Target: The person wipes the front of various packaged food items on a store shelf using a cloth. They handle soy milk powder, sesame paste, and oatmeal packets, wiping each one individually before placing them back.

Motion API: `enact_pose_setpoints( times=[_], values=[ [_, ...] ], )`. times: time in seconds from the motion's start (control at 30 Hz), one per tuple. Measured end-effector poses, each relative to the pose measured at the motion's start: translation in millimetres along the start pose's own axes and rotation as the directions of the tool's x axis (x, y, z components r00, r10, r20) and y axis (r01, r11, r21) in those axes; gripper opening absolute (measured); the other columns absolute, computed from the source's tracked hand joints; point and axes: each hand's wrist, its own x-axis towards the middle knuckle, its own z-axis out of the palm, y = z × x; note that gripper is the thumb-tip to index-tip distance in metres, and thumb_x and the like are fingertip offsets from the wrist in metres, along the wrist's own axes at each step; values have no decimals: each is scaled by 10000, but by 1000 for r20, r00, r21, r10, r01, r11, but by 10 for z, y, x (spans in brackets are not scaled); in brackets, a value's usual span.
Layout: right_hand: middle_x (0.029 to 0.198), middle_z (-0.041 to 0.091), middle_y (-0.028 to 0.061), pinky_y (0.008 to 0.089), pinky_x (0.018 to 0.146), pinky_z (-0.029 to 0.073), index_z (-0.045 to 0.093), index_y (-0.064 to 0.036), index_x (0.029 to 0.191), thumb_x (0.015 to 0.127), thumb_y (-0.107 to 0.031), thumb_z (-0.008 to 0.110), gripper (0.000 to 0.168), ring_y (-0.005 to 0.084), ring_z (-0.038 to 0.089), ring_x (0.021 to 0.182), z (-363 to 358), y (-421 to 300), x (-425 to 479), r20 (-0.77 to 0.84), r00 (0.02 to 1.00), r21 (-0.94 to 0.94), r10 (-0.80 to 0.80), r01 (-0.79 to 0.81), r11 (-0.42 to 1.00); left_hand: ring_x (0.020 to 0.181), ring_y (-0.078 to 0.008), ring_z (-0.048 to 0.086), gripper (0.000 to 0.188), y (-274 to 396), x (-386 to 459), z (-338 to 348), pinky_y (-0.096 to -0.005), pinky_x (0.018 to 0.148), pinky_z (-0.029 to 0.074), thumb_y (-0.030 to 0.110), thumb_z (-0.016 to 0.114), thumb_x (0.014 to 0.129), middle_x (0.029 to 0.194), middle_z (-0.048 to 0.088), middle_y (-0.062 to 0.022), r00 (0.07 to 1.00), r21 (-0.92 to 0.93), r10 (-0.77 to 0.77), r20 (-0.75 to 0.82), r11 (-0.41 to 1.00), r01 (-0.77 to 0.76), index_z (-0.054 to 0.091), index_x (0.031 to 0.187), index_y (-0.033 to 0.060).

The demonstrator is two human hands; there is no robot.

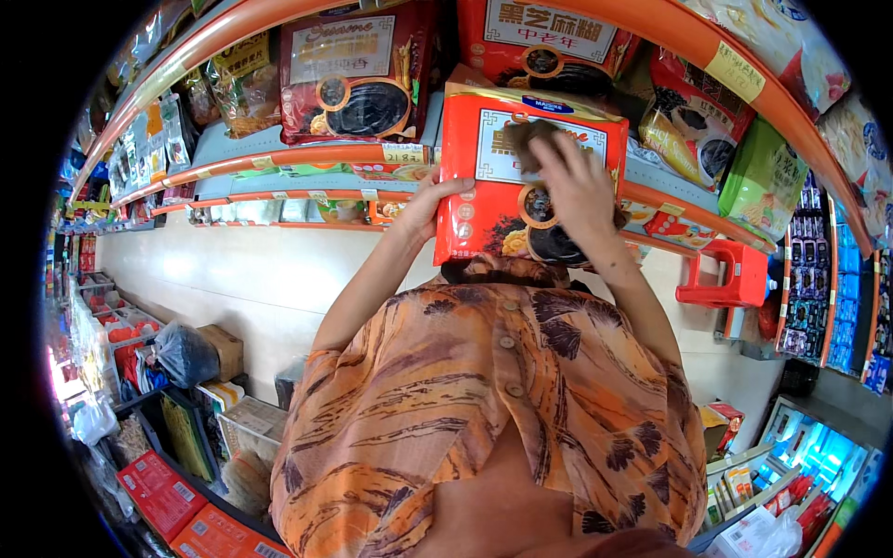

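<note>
A large red bag of black sesame paste powder is upright in front of my chest, its printed front towards the camera. My left hand grips its left edge, with the thumb on the front. My right hand is over the upper right of the front, blurred, with a dark brown cloth under its fingers against the bag. A similar red bag stands on the shelf just behind, and a dark red sesame bag stands to its left.
Orange-edged shelves with price tags curve across the front. A green bag and a dark red and gold bag stand at the right. A red plastic jug is lower right. Red boxes and a cardboard box lie at the lower left.
</note>
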Motion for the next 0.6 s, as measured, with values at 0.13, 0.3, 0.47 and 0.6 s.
enact_pose_setpoints(
  times=[0.13, 0.3, 0.47, 0.6],
  values=[
    [1282, 518, 178, 463, 867, 474, 549, -166, 1274, 926, -246, 566, 357, 381, 539, 1051, 12, 522, 107, -160, 927, -43, 339, -349, 936, 869, -201, 679, 438, -3, -16, 34, -351, 740, 592, 41, 709, 794, 1038, 656, -134, 1000, -16, 9, -19, 1000, -9, 521, 1185, -16],
    [1248, 517, 176, 455, 861, 462, 567, -144, 1245, 880, -221, 610, 376, 379, 527, 1029, 67, 231, 56, -166, 943, -6, 289, -294, 956, 879, -205, 678, 445, 10, 8, 20, -354, 735, 595, 23, 696, 795, 1051, 650, -138, 1000, -27, 4, -4, 1000, -4, 506, 1196, -16],
    [1253, 525, 101, 419, 845, 472, 582, -182, 1241, 833, -190, 654, 415, 330, 525, 1006, 128, -556, 341, -96, 991, 177, -93, 109, 978, 893, -212, 677, 449, -18, 39, -55, -367, 745, 597, 14, 679, 803, 1054, 643, -129, 1000, -11, 14, 5, 1000, -14, 486, 1208, -5],
    [1236, 546, 88, 415, 827, 491, 596, -187, 1210, 839, -170, 637, 374, 322, 547, 965, 228, -476, 514, -86, 994, 151, -72, 84, 985, 904, -215, 674, 468, 12, 12, -2, -372, 757, 597, 28, 685, 808, 1062, 637, -131, 1000, -32, 23, 16, 999, -23, 473, 1225, 0]
  ],
)
